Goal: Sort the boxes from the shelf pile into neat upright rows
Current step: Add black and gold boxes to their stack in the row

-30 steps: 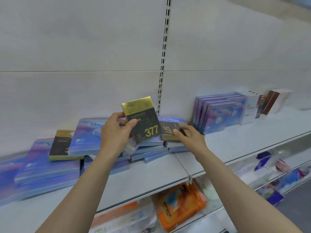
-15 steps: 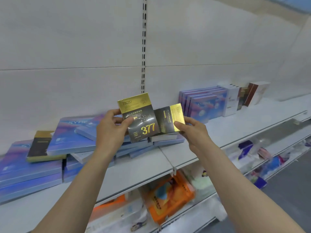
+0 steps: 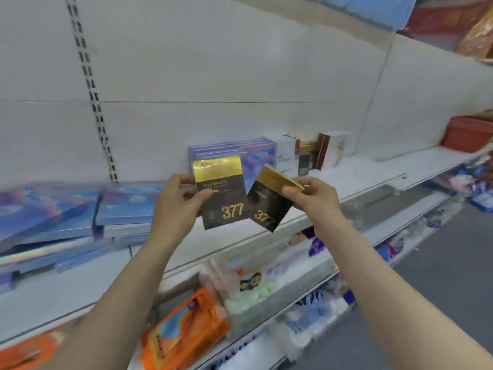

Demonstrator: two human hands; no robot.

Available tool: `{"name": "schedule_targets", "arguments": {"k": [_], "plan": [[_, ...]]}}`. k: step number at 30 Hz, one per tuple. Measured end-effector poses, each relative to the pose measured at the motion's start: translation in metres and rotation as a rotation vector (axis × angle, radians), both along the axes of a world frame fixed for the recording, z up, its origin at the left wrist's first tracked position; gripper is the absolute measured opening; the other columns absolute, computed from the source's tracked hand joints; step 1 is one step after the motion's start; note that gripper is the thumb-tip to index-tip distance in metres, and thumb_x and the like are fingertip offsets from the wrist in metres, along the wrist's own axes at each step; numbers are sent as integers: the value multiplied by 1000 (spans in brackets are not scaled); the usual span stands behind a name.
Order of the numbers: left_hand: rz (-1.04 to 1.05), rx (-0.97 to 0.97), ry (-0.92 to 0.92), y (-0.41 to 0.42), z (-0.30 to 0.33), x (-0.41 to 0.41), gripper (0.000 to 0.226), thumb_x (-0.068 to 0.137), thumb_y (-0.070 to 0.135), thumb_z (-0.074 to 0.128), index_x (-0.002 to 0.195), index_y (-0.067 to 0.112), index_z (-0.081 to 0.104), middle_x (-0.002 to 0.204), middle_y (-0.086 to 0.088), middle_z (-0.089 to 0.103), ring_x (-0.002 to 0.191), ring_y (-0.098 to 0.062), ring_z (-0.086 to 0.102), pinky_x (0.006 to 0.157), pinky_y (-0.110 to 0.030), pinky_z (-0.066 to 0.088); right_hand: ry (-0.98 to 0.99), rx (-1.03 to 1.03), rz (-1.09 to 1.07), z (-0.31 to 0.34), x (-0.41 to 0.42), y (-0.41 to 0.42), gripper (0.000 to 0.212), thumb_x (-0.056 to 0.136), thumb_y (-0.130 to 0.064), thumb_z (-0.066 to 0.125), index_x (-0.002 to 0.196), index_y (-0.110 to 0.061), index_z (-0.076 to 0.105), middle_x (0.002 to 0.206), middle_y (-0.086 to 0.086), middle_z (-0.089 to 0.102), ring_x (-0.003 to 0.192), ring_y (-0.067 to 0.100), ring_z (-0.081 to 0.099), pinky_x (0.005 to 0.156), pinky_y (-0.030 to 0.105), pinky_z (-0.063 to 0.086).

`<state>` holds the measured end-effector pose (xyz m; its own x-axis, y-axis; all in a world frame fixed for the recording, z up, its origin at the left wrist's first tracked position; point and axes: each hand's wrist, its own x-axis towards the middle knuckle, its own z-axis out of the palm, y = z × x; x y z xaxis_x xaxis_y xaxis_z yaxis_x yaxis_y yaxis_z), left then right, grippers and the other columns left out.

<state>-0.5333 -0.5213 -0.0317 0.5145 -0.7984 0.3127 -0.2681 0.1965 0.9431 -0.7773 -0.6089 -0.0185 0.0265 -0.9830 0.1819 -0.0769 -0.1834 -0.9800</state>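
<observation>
My left hand (image 3: 176, 206) grips a black and gold box marked 377 (image 3: 222, 193), held upright above the white shelf (image 3: 354, 180). My right hand (image 3: 314, 201) pinches a second black and gold 377 box (image 3: 266, 206) by its gold end, tilted with the gold top toward the right. The two boxes nearly touch at their lower corners. A pile of flat blue-purple boxes (image 3: 80, 212) lies on the shelf at the left. Behind the held boxes stands an upright row of blue-purple boxes (image 3: 256, 156), then white, dark and brown-edged boxes (image 3: 312, 153).
A red container (image 3: 469, 134) sits on the shelf at far right. The lower shelf holds an orange packet (image 3: 186, 327) and several pale plastic-wrapped packs (image 3: 266, 284). Grey floor (image 3: 440, 289) shows at the lower right. A slotted upright rail (image 3: 90, 86) runs up the back wall.
The view has swung to the right and the pile now lies at the left. My right hand has lifted the second 377 box off the pile and turned it, gold end up and to the right.
</observation>
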Motion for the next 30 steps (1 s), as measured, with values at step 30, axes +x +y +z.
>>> {"name": "schedule_targets", "arguments": {"k": [30], "plan": [[-22, 177, -142, -381, -28, -194, 31, 84, 26, 74, 108, 27, 54, 97, 2, 67, 88, -17, 66, 70, -45, 60, 733, -155, 248, -5, -197, -416, 18, 86, -26, 75, 101, -33, 67, 107, -4, 63, 101, 17, 57, 75, 24, 49]]}}
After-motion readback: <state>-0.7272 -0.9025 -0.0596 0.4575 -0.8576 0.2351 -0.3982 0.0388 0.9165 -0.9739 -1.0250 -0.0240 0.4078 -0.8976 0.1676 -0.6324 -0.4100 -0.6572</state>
